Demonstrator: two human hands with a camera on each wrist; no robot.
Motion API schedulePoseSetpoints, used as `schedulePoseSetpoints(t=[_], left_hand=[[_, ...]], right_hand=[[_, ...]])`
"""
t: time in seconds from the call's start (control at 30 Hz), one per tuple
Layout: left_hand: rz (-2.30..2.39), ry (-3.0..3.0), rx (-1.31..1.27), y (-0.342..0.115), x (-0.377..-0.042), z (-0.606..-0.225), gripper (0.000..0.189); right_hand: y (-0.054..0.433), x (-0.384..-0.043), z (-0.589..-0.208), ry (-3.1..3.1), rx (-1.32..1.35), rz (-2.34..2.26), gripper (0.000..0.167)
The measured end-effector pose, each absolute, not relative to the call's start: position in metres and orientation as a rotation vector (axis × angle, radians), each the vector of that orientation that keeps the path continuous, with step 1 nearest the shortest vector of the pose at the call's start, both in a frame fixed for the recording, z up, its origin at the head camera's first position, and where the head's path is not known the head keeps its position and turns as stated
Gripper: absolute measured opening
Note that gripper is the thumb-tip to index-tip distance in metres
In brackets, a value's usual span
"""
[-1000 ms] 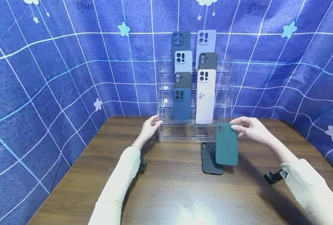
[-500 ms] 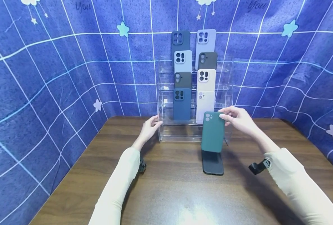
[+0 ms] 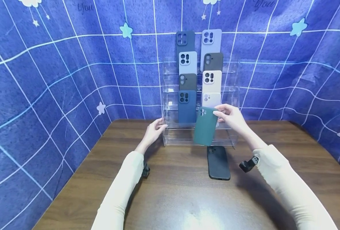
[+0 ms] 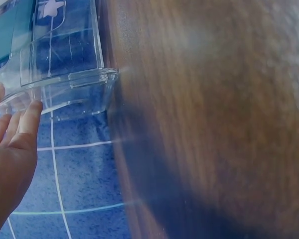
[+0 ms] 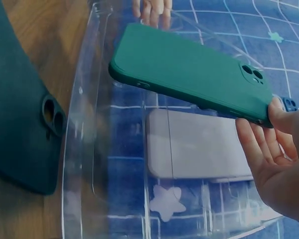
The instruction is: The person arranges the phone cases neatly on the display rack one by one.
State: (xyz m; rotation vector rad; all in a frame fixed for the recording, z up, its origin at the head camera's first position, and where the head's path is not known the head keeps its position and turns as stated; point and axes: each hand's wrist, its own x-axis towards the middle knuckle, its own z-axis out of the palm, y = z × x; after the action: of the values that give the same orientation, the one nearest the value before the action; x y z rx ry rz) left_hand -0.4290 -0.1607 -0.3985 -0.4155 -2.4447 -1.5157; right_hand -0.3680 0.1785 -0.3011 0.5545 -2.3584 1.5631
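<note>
My right hand pinches a green phone case by its upper right corner. The case is tilted in front of the low tiers of a clear acrylic display stand, overlapping a white phone case in the head view. In the right wrist view, thumb and fingers grip the green case near its camera end. My left hand holds the left side edge of the stand, thumb to the front. In the left wrist view, fingertips meet the clear side panel. A black phone case lies on the table before the stand.
Two columns of phone cases stand on the tiers, among them a blue case, a cream case and a lilac case. Behind the wooden table hangs a blue gridded curtain.
My right hand has carried the green case left and upward, from over the black case to the front of the stand, and tilted it. The left hand keeps its place on the stand.
</note>
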Motion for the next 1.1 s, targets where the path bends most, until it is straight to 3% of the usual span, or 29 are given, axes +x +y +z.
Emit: schedulePoseSetpoints(t=[0.47, 1.1], left_hand=[[-1.563, -2.426, -0.435, -0.165, -0.431, -0.4, 0.054], [-1.556, -2.471, -0.428, -0.164, -0.432, -0.399, 0.053]], right_hand=[[0.129, -0.363, -0.292, -2.274, 0.53, 1.591, 0.029], [0.114, -0.413, -0.346, -2.29, 0.586, 1.601, 0.032]])
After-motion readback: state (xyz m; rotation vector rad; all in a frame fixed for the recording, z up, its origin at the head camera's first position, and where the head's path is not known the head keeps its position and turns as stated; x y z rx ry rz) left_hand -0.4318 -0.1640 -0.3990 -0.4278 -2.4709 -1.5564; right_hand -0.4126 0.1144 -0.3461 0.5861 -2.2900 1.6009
